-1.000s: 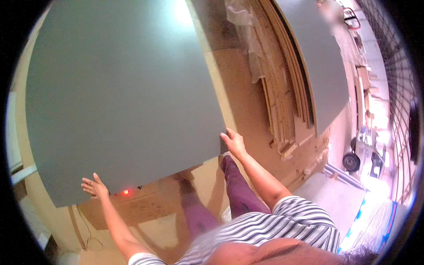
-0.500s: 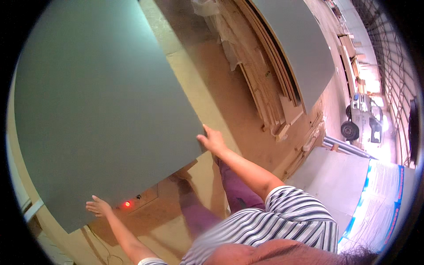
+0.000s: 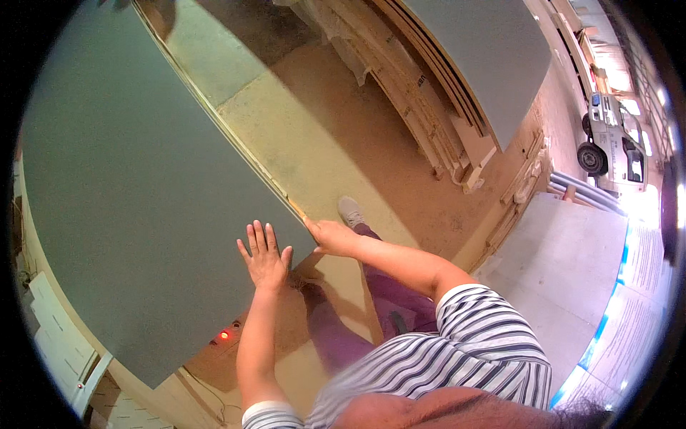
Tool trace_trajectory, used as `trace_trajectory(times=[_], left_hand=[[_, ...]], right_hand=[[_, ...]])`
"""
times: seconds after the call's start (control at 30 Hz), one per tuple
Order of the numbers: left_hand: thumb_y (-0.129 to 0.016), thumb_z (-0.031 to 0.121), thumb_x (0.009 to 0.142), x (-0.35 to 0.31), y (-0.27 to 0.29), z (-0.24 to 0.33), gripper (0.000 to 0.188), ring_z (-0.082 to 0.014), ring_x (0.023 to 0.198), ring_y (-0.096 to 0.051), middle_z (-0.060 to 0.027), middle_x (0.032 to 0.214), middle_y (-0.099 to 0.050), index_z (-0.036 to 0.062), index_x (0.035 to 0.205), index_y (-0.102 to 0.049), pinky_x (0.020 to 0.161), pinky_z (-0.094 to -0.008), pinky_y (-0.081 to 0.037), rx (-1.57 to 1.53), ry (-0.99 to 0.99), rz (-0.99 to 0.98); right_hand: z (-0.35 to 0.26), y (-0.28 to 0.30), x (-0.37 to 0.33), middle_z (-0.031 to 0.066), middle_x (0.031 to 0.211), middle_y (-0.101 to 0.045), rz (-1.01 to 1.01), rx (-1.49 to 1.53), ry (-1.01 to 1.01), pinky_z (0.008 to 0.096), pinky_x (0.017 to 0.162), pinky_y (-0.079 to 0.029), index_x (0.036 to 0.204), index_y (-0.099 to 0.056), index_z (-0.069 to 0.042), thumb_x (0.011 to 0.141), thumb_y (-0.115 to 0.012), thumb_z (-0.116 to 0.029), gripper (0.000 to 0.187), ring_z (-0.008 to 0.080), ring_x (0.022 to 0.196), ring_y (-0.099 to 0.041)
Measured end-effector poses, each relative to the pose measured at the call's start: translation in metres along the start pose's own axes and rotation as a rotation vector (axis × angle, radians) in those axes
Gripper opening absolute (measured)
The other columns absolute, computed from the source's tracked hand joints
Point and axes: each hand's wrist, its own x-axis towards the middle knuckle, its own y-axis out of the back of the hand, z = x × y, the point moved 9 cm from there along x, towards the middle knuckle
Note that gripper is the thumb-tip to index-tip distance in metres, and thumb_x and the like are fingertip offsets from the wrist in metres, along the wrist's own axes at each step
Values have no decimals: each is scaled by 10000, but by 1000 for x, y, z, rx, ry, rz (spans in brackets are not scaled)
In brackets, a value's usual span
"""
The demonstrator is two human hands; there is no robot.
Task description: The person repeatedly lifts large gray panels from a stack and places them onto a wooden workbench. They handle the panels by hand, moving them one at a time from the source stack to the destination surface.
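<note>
A large dark grey panel [image 3: 136, 200] lies flat in front of me, with a pale edge strip [image 3: 214, 114] along its right side. My left hand [image 3: 266, 268] rests flat on the top near the close right corner, fingers spread. At that corner my right hand [image 3: 334, 237] grips the panel's edge; some of its fingers are hidden along the side. Under the near edge, a small red light [image 3: 224, 334] glows on a brown box-like part.
To the right on the floor is a stack of boards [image 3: 407, 100] topped by another grey sheet [image 3: 493, 57]. A pale sheet [image 3: 550, 264] with blue-edged printed wrapping lies at lower right. A white vehicle [image 3: 614, 136] stands farther off. White boards [image 3: 61, 325] are at left.
My left hand has moved right and away from me across the panel, close to my right hand. The right hand has dropped slightly to the edge at the corner. The view has shifted.
</note>
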Motion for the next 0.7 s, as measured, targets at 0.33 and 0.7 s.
trace_trajectory(times=[0.33,0.7], left_hand=[[-550,451,889,11,4,-3,801,-285,1473,-10,-103,1595,-44,98,1502,-173,1155,-568,-20,73,-23,69],[-511,420,917,10,12,17,781,-281,1473,2,-112,1597,-23,88,1518,-137,1177,-499,-8,129,45,14]], right_hand=[[-4,-1,13,268,979,-623,-147,80,-35,465,770,-503,1353,-342,65,702,-758,-164,805,412,931,-613],[72,54,-93,232,1290,-537,15,431,-363,433,1013,-414,1368,-449,-52,874,-609,-476,670,365,1191,-525]])
